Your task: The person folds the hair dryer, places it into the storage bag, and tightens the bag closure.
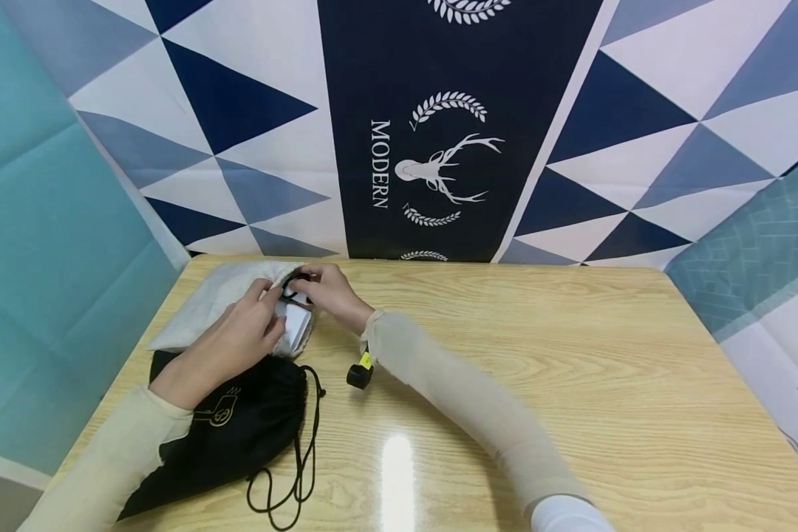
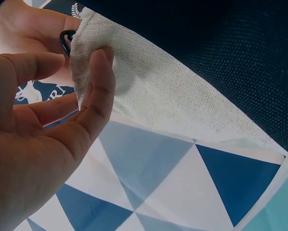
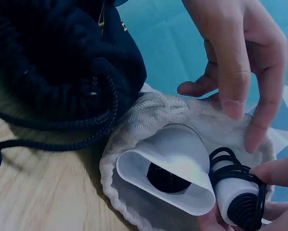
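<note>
A light grey cloth bag [image 1: 202, 307] lies at the table's back left, its mouth facing right. Inside the mouth sits a white hair dryer [image 3: 180, 144] with a flared nozzle and a black cord [image 3: 237, 171] wound about its handle. My right hand [image 1: 335, 293] pinches the corded handle between thumb and fingers. Over the near side of the mouth is my left hand [image 1: 236, 340], its fingers loosely bent. In the left wrist view, the bag's rim [image 2: 79, 62] runs between the left hand's fingers, one fingertip touching the cloth and the thumb standing apart from it.
A black drawstring pouch [image 1: 259, 414] with a gold hair-dryer print lies under my left forearm. Its loose cord [image 1: 299, 473] trails onto the wooden table [image 1: 539, 355]. A small black piece with a yellow label [image 1: 360, 373] hangs by my right cuff. A patterned wall covering [image 1: 266, 111] stands behind.
</note>
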A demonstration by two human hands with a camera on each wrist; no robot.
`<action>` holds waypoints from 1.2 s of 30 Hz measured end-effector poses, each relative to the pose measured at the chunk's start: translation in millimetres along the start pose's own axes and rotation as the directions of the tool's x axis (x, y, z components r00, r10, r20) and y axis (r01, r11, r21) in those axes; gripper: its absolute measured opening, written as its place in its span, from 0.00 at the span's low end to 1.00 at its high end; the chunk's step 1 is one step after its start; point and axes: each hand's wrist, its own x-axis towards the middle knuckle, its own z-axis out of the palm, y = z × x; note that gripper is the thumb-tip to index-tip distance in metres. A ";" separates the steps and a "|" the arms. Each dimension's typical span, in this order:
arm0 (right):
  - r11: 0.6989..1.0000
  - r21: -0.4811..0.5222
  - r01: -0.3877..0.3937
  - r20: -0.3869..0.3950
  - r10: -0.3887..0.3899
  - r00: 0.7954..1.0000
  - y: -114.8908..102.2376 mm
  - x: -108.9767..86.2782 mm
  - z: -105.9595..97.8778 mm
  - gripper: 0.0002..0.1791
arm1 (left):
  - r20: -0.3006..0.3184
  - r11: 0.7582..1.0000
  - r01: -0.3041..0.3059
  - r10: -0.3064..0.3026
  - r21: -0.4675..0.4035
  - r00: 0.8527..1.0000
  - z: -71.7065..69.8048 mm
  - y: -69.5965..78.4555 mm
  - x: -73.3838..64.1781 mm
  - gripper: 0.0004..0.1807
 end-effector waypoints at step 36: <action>0.927 0.304 -0.218 0.212 0.158 0.965 12.8 37.8 21.9 0.16 | -0.055 0.996 -0.072 0.075 0.050 0.996 1.7 4.2 -6.2 0.22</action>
